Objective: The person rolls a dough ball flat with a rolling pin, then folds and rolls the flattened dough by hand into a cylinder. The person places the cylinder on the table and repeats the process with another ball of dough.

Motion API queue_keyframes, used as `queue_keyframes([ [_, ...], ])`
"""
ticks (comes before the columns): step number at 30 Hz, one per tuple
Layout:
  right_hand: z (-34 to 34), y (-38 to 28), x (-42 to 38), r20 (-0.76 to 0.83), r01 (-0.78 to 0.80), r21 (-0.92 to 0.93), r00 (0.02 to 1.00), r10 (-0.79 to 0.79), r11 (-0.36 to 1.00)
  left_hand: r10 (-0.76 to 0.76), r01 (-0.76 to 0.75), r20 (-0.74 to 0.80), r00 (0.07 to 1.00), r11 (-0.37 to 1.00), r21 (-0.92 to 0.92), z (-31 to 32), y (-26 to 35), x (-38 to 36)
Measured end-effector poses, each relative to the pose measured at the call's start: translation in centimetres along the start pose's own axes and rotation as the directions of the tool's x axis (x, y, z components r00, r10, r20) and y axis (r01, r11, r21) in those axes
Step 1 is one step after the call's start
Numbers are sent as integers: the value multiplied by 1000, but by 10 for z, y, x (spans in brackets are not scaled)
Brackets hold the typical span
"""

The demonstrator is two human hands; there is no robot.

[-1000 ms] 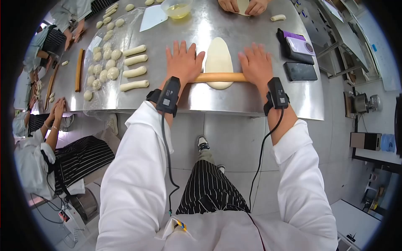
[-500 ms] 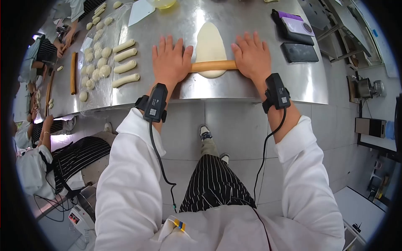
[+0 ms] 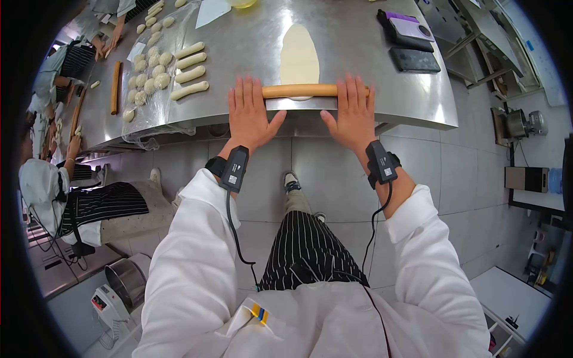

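Observation:
A wooden rolling pin lies crosswise over the near end of a long, thin oval sheet of dough. My left hand rests flat at the pin's left end, fingers stretched forward and thumb apart. At the opposite end, my right hand lies flat with its fingers across the pin, hiding most of that end. Both palms are at the front edge of the metal table, and neither hand is wrapped around the pin.
Several dough rolls and round dough pieces on plastic film lie left, beside another rolling pin. A black wallet-like case and a purple-and-grey device sit right. Other people work at far left.
The pin has rolled toward the dough's near end. Both hands have drawn back toward me, so fingers rather than palms now lie over the pin. The view has shifted slightly.

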State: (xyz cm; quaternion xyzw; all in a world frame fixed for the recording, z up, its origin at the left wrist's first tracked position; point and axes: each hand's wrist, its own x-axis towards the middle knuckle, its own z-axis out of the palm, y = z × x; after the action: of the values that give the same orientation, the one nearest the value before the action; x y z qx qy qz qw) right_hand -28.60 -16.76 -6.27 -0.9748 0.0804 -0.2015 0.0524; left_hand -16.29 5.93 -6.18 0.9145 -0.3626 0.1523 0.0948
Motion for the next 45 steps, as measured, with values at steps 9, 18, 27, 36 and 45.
queue_keyframes([
  [9, -2, -1, -32, 47, 15, 8, 999, -15, 1000, 6, -5, 52, 999, 1000, -20, -7, 10, -29],
  [18, 1, 14, -43, -108, 102, -66, 988, -108, 993, 122, -127, -85, 989, 989, -69, 15, -7, -54],
  [27, -34, 16, 13, 89, 74, 103, 993, -83, 992, 116, -125, -48, 992, 949, -291, -29, -24, 11],
  [36, -19, 80, 158, 282, 53, 336, 947, -154, 940, 298, -185, 226, 927, 890, -416, -19, -70, 154],
  [45, 25, 84, 203, 110, 144, 248, 978, -176, 958, 56, -46, 118, 991, 995, -88, 18, -49, 188],
])
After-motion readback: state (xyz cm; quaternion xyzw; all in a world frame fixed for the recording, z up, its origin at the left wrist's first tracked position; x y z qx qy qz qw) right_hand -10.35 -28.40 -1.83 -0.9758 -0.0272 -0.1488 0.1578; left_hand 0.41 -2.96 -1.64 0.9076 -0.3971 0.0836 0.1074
